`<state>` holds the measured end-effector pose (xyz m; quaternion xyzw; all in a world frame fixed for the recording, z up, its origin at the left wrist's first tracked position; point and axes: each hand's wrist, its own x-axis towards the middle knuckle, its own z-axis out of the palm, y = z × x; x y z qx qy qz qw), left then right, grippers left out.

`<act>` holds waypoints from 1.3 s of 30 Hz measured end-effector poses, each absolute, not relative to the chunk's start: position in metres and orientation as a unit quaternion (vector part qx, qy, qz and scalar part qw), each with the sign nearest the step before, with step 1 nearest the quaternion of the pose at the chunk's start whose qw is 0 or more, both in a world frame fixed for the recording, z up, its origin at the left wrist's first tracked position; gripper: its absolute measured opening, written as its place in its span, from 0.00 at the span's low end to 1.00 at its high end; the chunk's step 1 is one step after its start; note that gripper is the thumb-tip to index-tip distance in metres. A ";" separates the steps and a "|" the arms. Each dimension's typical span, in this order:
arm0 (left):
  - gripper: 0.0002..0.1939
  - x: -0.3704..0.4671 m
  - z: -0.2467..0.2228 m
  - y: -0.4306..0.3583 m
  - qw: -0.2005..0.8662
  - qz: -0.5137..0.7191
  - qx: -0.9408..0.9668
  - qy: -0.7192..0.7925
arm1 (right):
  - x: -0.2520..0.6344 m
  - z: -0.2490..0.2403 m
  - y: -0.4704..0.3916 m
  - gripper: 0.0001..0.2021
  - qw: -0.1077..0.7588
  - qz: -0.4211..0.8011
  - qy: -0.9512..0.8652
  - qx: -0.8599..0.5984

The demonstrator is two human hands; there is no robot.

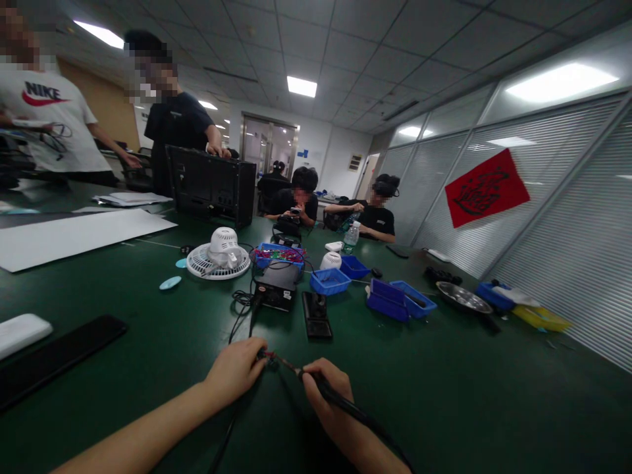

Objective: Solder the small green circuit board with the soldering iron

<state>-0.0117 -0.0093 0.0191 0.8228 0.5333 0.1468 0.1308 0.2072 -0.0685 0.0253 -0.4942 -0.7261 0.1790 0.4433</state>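
Observation:
My left hand (239, 367) is closed on a small part with red wires (270, 357), low in the middle of the view. Closed round the black handle of a soldering iron (332, 394), my right hand (326, 388) is just to the right. The iron's thin tip points left at the wired part; whether they touch is too small to tell. A black cable runs from the handle toward the bottom edge. Beyond my hands stands a black box-shaped unit (276, 287), with a black stand (316, 316) to its right.
On the green table (474, 395) are a white fan (218, 260), a blue basket of red wires (280, 254), several other blue trays (330, 281), a metal plate (463, 297) and a yellow tray (540, 318). A black panel (210, 184) stands behind. Several people are around the table.

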 end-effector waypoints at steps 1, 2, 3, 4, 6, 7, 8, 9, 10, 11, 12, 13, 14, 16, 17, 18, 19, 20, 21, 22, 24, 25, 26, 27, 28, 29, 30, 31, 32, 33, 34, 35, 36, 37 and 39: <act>0.09 -0.012 0.021 -0.009 0.145 0.143 0.820 0.535 | 0.207 0.025 -0.068 0.07 0.444 0.180 -0.726 -0.493; 0.09 -0.011 0.023 -0.009 0.159 0.141 0.816 0.537 | 0.207 0.025 -0.068 0.07 0.445 0.183 -0.726 -0.491; 0.09 -0.012 0.025 -0.009 0.172 0.141 0.813 0.539 | 0.207 0.025 -0.068 0.07 0.445 0.184 -0.726 -0.490; 0.10 -0.012 0.026 -0.009 0.184 0.142 0.810 0.539 | 0.207 0.025 -0.068 0.07 0.446 0.185 -0.726 -0.489; 0.10 -0.012 0.026 -0.008 0.195 0.146 0.804 0.542 | 0.207 0.025 -0.069 0.07 0.447 0.186 -0.727 -0.487; 0.10 -0.012 0.025 -0.008 0.195 0.149 0.801 0.546 | 0.206 0.026 -0.070 0.07 0.449 0.186 -0.727 -0.485; 0.09 -0.012 0.024 -0.007 0.192 0.151 0.799 0.550 | 0.206 0.026 -0.070 0.07 0.450 0.187 -0.728 -0.482; 0.08 -0.012 0.022 -0.006 0.188 0.153 0.797 0.554 | 0.205 0.027 -0.071 0.07 0.452 0.188 -0.728 -0.480; 0.08 -0.012 0.021 -0.005 0.184 0.156 0.795 0.557 | 0.205 0.027 -0.071 0.07 0.453 0.188 -0.728 -0.479; 0.08 -0.012 0.019 -0.005 0.180 0.159 0.795 0.558 | 0.205 0.028 -0.071 0.07 0.453 0.189 -0.728 -0.479; 0.08 -0.012 0.018 -0.004 0.179 0.162 0.795 0.556 | 0.205 0.028 -0.071 0.08 0.452 0.190 -0.728 -0.479; 0.08 -0.012 0.017 -0.004 0.180 0.164 0.796 0.555 | 0.205 0.029 -0.071 0.08 0.450 0.190 -0.728 -0.481; 0.08 -0.012 0.017 -0.003 0.184 0.166 0.796 0.552 | 0.205 0.029 -0.071 0.08 0.447 0.191 -0.728 -0.484; 0.07 -0.012 0.017 -0.003 0.195 0.170 0.796 0.548 | 0.206 0.030 -0.070 0.08 0.441 0.192 -0.727 -0.489; 0.07 -0.012 0.017 -0.003 0.200 0.173 0.795 0.546 | 0.206 0.030 -0.070 0.08 0.439 0.193 -0.728 -0.490; 0.07 -0.012 0.017 -0.003 0.203 0.176 0.795 0.544 | 0.206 0.029 -0.070 0.08 0.438 0.193 -0.728 -0.490; 0.07 -0.012 0.017 -0.003 0.204 0.179 0.795 0.542 | 0.206 0.029 -0.070 0.08 0.439 0.192 -0.729 -0.490; 0.07 -0.012 0.017 -0.003 0.204 0.182 0.796 0.540 | 0.207 0.029 -0.070 0.08 0.439 0.190 -0.729 -0.490; 0.07 -0.012 0.016 -0.002 0.202 0.186 0.796 0.539 | 0.206 0.028 -0.071 0.08 0.441 0.189 -0.728 -0.490; 0.07 -0.013 0.016 -0.002 0.200 0.189 0.797 0.538 | 0.206 0.029 -0.071 0.08 0.443 0.188 -0.726 -0.491; 0.07 -0.013 0.015 -0.002 0.198 0.195 0.797 0.536 | 0.206 0.030 -0.071 0.07 0.444 0.191 -0.724 -0.492; 0.07 -0.013 0.015 -0.002 0.198 0.196 0.798 0.534 | 0.206 0.030 -0.071 0.07 0.446 0.195 -0.723 -0.491; 0.07 -0.013 0.015 -0.003 0.198 0.197 0.799 0.533 | 0.207 0.031 -0.071 0.07 0.449 0.199 -0.721 -0.488; 0.08 -0.013 0.015 -0.003 0.199 0.196 0.799 0.532 | 0.207 0.031 -0.071 0.07 0.455 0.204 -0.718 -0.486; 0.08 -0.013 0.015 -0.003 0.200 0.195 0.800 0.531 | 0.207 0.031 -0.070 0.07 0.462 0.208 -0.713 -0.484; 0.08 -0.013 0.015 -0.003 0.201 0.194 0.800 0.530 | 0.208 0.031 -0.069 0.07 0.470 0.211 -0.708 -0.483; 0.08 -0.012 0.015 -0.003 0.200 0.194 0.801 0.530 | 0.208 0.031 -0.068 0.07 0.476 0.213 -0.703 -0.483; 0.08 -0.012 0.015 -0.003 0.200 0.194 0.801 0.530 | 0.208 0.029 -0.067 0.07 0.480 0.215 -0.700 -0.484; 0.08 -0.012 0.015 -0.003 0.199 0.193 0.802 0.530 | 0.208 0.028 -0.066 0.07 0.482 0.216 -0.697 -0.485; 0.08 -0.012 0.015 -0.003 0.198 0.193 0.802 0.529 | 0.208 0.026 -0.065 0.07 0.482 0.217 -0.696 -0.486; 0.08 -0.012 0.014 -0.003 0.196 0.192 0.803 0.530 | 0.208 0.025 -0.064 0.07 0.481 0.219 -0.695 -0.487; 0.08 -0.012 0.014 -0.003 0.194 0.192 0.803 0.529 | 0.208 0.023 -0.063 0.07 0.482 0.221 -0.694 -0.487; 0.08 -0.011 0.013 -0.003 0.193 0.192 0.804 0.529 | 0.207 0.022 -0.063 0.07 0.483 0.223 -0.693 -0.486; 0.08 -0.011 0.012 -0.002 0.192 0.193 0.804 0.529 | 0.207 0.021 -0.063 0.07 0.483 0.225 -0.694 -0.484; 0.08 -0.011 0.012 -0.002 0.192 0.195 0.804 0.527 | 0.207 0.021 -0.063 0.07 0.482 0.225 -0.697 -0.480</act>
